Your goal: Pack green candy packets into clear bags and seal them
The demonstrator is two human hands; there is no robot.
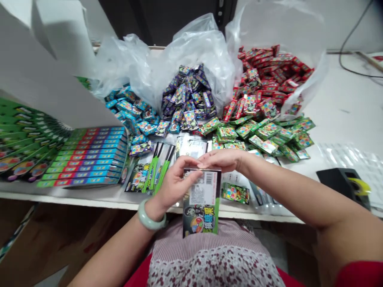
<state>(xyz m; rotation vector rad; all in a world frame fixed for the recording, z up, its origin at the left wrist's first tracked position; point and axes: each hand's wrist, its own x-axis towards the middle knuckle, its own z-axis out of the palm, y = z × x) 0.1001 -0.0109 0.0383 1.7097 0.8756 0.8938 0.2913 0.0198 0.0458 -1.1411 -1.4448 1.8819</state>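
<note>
A box [206,217] stands in front of the person's body, before the table's near edge, its lower end against or just above the apron [215,265]. Its face, with a pale label and barcode at the top and bright print below, is turned toward the wearer. The left hand [182,179] is half curled around the upper part, thumb laid across the face, and has hold of it. The right hand [224,158] bends over the top end, fingers close together and meeting the left fingertips; whether it grips anything cannot be told. A pale bracelet [152,217] rings the left wrist.

Just right of the box, a green packet [235,193] lies on the table [330,95]. On the other side, beside the left hand, flat black-and-green packs [140,177] lie overlapping. Beyond the hands, small packets are heaped: blue [128,105], purple [182,95], red [266,73] and green [266,133]. The red ones spill from a clear bag [287,28], and more clear plastic [194,44] bunches behind the purple ones. Farther left are a row of striped boxes [89,155] and a white carton [60,67]; at far right sits a black tape dispenser [338,181]
</note>
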